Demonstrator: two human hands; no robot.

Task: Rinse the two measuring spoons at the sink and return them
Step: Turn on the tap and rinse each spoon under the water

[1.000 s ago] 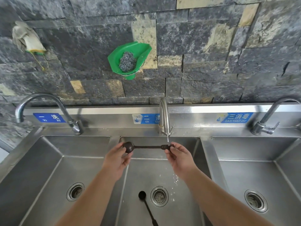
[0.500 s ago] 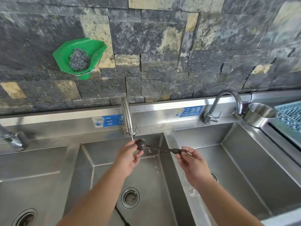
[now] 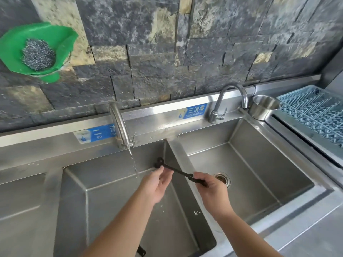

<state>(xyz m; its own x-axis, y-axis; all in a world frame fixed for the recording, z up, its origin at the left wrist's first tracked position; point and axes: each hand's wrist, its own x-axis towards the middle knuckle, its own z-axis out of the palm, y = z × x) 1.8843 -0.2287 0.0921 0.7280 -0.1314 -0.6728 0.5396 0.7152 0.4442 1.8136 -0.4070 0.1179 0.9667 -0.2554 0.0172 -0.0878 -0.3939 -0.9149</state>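
Observation:
A black measuring spoon (image 3: 174, 170) is held slantwise over the divider between the middle basin (image 3: 111, 201) and the right basin (image 3: 259, 164), its bowl up-left. My right hand (image 3: 209, 191) grips the handle end. My left hand (image 3: 157, 184) is under the bowl end, fingers apart, fingertips just touching the shaft. A thin stream of water (image 3: 133, 162) runs from the middle tap (image 3: 118, 125), left of the spoon and not hitting it. The second black spoon (image 3: 141, 251) lies in the middle basin; only its handle end shows at the bottom edge.
The right basin has a drain (image 3: 222, 179) and its own tap (image 3: 232, 101). A steel cup (image 3: 263, 106) and a blue drying rack (image 3: 315, 112) stand to the right of it. A green holder with steel wool (image 3: 37, 51) hangs on the stone wall.
The view has swung right. The spoon has moved right, out of the water stream and over the divider. My left hand has let go of the bowl and opened.

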